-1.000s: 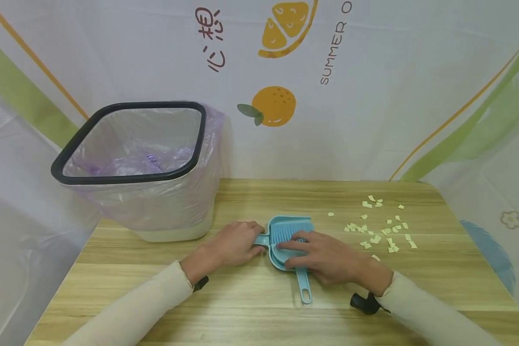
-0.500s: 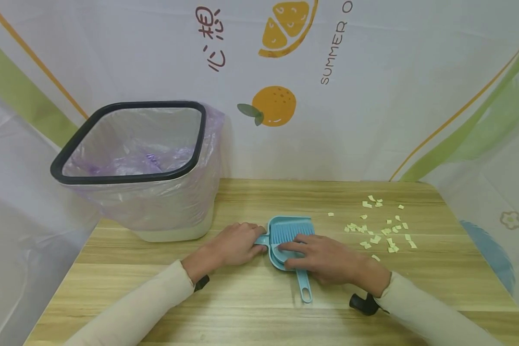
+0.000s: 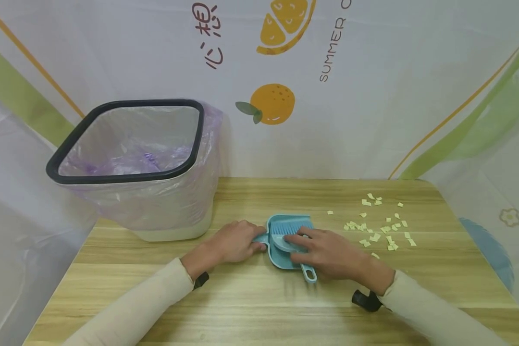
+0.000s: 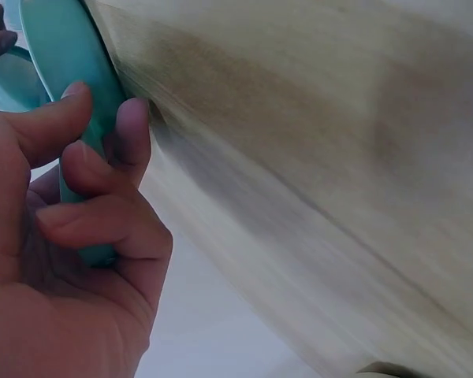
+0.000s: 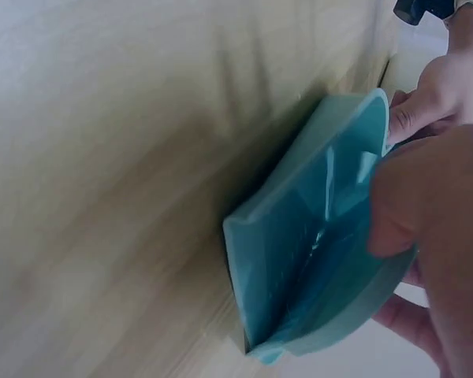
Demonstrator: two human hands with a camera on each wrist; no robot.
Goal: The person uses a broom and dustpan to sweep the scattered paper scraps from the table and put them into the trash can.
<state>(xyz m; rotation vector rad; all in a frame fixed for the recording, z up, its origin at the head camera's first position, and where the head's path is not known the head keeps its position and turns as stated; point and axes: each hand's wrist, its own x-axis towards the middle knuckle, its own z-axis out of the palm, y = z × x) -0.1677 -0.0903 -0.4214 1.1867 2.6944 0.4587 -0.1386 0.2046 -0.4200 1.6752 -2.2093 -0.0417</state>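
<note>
A light blue dustpan lies on the table in the head view. My left hand grips its short handle; in the left wrist view, the fingers curl round the handle. A matching hand brush sits tilted over the pan, its bristles toward the back. My right hand holds the brush by its rounded back, with fingers over the top, and the looped brush handle sticks out toward the front. In the right wrist view, the pan's wall shows below the right hand, and part of the brush is hidden by the fingers.
Several small pale yellow paper scraps are scattered on the wooden table to the right. At the left stands a white trash bin with a black rim and purple liner. A printed curtain hangs behind.
My right hand has tilted and lifted the brush, so its handle end has moved back and slightly right. The left hand keeps its grip on the dustpan. The head view has shifted slightly.
</note>
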